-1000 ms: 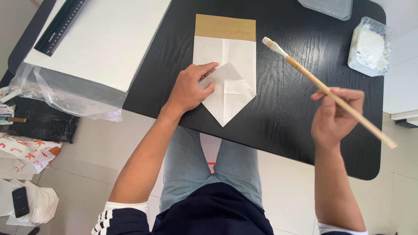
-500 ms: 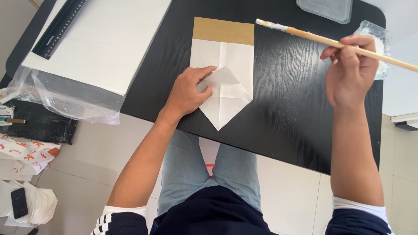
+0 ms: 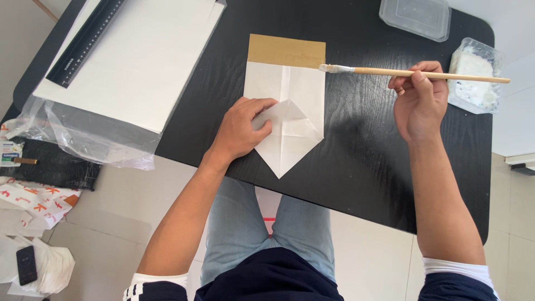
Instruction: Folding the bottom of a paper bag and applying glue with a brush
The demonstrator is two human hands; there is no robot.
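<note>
A folded white paper bag (image 3: 290, 106) with a brown strip at its far end lies on the black table (image 3: 362, 145), its near end folded to a point. My left hand (image 3: 242, 128) presses flat on the paper's left side, beside a small folded flap. My right hand (image 3: 421, 100) grips a long wooden brush (image 3: 412, 72) held level, its white bristle tip touching the paper's upper right corner near the brown strip.
A clear tub of white paste (image 3: 473, 75) stands right of the brush; a clear lid (image 3: 415, 17) lies at the far edge. A stack of white sheets (image 3: 134, 61) with a black ruler (image 3: 83, 42) in plastic wrap covers the table's left. Papers and a phone (image 3: 27, 265) lie on the floor.
My right hand has swung the brush from a diagonal raised pose to level and brought its tip down to the paper's upper right corner. My left hand has stayed on the paper.
</note>
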